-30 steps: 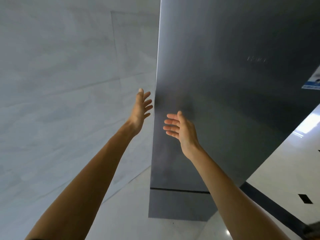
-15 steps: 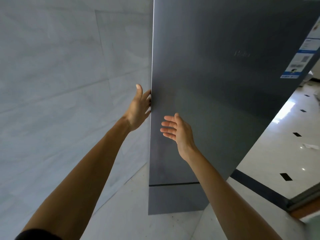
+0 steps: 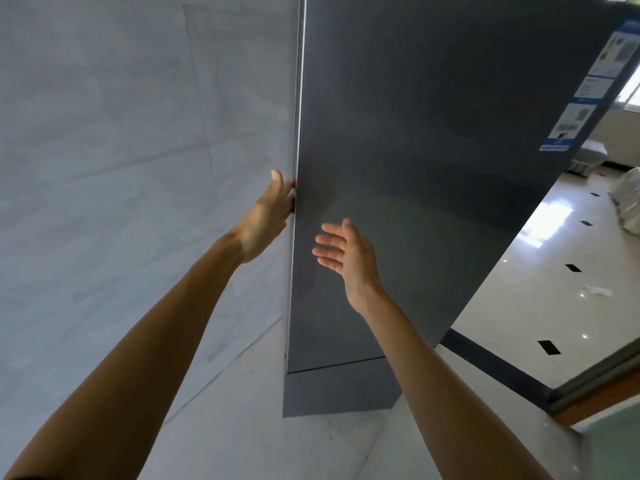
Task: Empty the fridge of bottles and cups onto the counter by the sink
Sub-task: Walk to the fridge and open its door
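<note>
- Grey metal fills most of the view: the fridge (image 3: pixel 433 237) stands tall on a pale floor (image 3: pixel 519 289), its left side close against a light grey tiled wall (image 3: pixel 121 133).
- Its upper door (image 3: pixel 415 150) is a plain, dark, matt sheet, and a thin bright line runs down its left edge.
- I cannot tell whether that edge has parted from the cabinet, and whatever is inside is hidden behind the door.
- Below a narrow seam sits a lower panel (image 3: pixel 339 389) of the same grey, reaching the floor.
- Of the two hands, the left hand (image 3: pixel 266 216) is at the door's left edge, about halfway up. Its fingers hook round the edge with the tips out of sight behind it, and the thumb points up beside the wall.
- The right hand (image 3: pixel 346 254) is held in front of the door face, a little lower and to the right of the left one. Its fingers are loose and spread, its palm is turned to the left, and it holds nothing. Whether it touches the metal is unclear.
- Blue-and-white stickers (image 3: pixel 581 98) run down the fridge's right edge.
- Small black insets dot the glossy floor to the right, and a dark strip (image 3: pixel 491 365) crosses it near the fridge's foot.
- A white bag (image 3: pixel 630 202) lies at the far right.
</note>
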